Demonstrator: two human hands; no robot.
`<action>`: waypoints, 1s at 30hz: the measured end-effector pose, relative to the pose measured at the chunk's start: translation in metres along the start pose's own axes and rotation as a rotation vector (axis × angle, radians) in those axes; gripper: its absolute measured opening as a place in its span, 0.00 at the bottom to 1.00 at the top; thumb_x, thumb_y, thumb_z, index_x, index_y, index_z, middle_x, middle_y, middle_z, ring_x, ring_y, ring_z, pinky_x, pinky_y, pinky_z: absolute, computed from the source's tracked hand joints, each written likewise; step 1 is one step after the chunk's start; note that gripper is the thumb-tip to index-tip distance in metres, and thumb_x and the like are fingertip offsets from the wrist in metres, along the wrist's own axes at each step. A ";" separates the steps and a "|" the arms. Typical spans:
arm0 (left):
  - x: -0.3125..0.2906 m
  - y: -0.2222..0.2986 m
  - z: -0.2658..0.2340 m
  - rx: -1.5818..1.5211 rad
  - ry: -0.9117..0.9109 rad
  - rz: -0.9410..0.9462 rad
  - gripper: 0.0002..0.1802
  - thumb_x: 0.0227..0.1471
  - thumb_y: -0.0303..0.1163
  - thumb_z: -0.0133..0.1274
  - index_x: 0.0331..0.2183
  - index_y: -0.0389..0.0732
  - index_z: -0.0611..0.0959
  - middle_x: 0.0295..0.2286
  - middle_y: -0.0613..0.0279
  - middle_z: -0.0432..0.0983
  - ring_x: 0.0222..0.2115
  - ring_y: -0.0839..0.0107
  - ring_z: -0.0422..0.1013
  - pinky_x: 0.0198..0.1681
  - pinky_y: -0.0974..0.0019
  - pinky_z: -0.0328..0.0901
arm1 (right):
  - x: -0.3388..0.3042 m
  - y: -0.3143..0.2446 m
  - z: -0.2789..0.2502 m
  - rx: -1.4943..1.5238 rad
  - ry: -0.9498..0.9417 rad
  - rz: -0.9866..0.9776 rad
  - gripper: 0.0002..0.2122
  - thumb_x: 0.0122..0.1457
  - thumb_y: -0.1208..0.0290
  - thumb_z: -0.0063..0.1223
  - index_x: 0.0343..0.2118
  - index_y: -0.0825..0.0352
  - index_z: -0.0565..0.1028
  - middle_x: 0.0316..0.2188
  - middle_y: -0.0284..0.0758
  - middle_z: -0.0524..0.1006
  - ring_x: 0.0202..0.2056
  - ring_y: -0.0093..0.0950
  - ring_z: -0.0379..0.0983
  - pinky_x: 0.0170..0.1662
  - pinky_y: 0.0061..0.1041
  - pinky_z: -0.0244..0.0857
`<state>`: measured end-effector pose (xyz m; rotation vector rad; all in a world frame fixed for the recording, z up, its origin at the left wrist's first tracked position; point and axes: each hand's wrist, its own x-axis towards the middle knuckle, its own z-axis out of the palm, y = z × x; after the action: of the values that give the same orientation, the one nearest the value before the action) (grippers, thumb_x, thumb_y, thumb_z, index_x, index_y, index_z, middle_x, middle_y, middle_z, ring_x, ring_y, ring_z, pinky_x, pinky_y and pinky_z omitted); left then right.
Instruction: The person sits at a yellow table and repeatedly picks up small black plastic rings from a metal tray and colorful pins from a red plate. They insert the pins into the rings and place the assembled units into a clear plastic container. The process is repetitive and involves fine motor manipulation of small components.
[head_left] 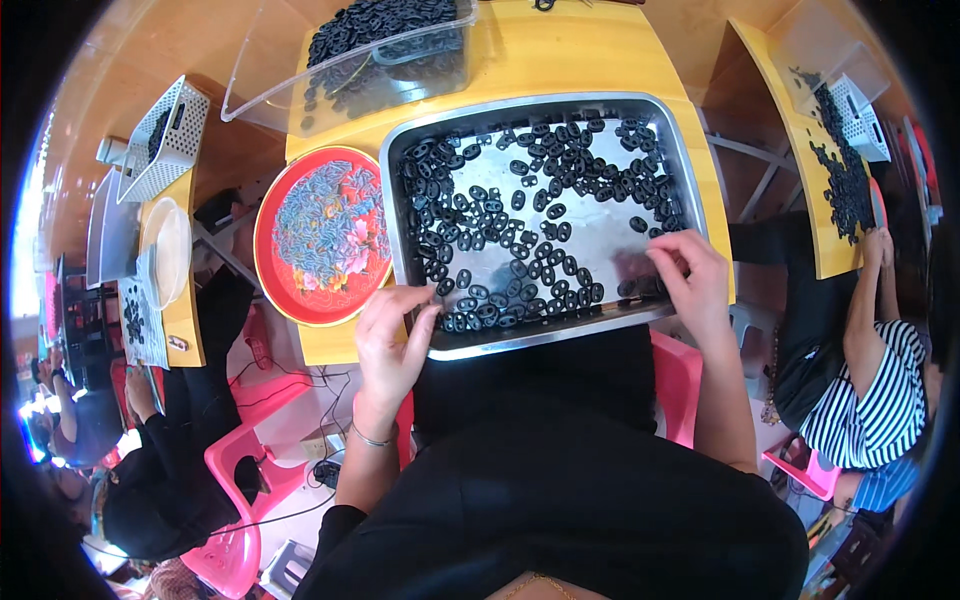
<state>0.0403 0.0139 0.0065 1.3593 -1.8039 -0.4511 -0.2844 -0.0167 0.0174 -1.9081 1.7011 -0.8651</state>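
Grips unclear, left hand (390, 343) and right hand (697, 285) flank a rectangular silver metal tray (600, 236), many loose black oval pieces (555, 211) apparently left.

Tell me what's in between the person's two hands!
In the head view, between the left hand and the right hand lies part of the metal tray, with small black pieces and some bare shiny metal.

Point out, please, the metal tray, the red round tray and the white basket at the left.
Metal tray (602, 230), head view: its bare floor.
Red round tray (312, 307), head view: its lower red part.
White basket (182, 145), head view: wall with holes.
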 end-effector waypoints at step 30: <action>-0.002 -0.005 0.004 0.003 -0.003 0.019 0.07 0.35 0.21 0.58 0.23 0.38 0.78 0.28 0.58 0.72 0.31 0.62 0.68 0.35 0.64 0.62 | 0.056 0.017 0.025 -0.480 -0.066 -0.084 0.24 0.44 0.67 0.58 0.45 0.71 0.66 0.45 0.46 0.65 0.47 0.43 0.61 0.50 0.33 0.57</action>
<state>0.0411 0.0129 -0.0001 1.3433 -1.8185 -0.4407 -0.2759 -0.0759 -0.0029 -2.2970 1.9257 -0.4361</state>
